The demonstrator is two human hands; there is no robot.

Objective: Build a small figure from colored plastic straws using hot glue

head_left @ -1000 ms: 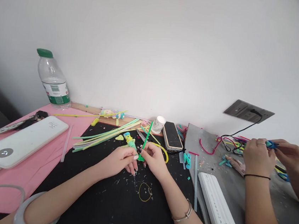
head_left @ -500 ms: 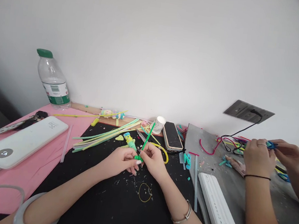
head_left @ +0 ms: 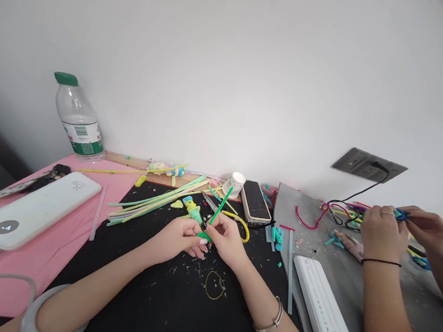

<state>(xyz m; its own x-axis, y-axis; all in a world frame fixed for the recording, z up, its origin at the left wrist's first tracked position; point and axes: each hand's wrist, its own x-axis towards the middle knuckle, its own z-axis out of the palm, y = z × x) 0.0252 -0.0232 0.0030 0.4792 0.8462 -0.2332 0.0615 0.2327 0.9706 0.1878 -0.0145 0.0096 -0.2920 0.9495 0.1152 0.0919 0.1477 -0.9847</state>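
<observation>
Between both hands, over the black mat point(head_left: 144, 295), is a green pipe cleaner point(head_left: 220, 206), its straight end slanting up and its lower part bunched into small coils. My left hand point(head_left: 182, 238) pinches the coiled part between thumb and fingers. On the other side my right hand point(head_left: 227, 238) is closed on the same pipe cleaner near the base of the straight end. Just beyond the fingers lies a small blue, yellow and mint twisted figure point(head_left: 193, 209). Scissors point(head_left: 210, 202), partly covered, rest behind the hands.
Loose pastel pipe cleaners point(head_left: 154, 205) fan out at the left. Farther back stand a paper cup point(head_left: 234, 184) and a phone point(head_left: 256, 201). A bottle point(head_left: 80, 119) and white power bank point(head_left: 35, 210) sit left. At right, another person's hands point(head_left: 386, 236) work beside a white power strip point(head_left: 325, 306).
The green pipe cleaner's straight end has tilted a little more to the right. My hands have barely shifted and keep hold of it.
</observation>
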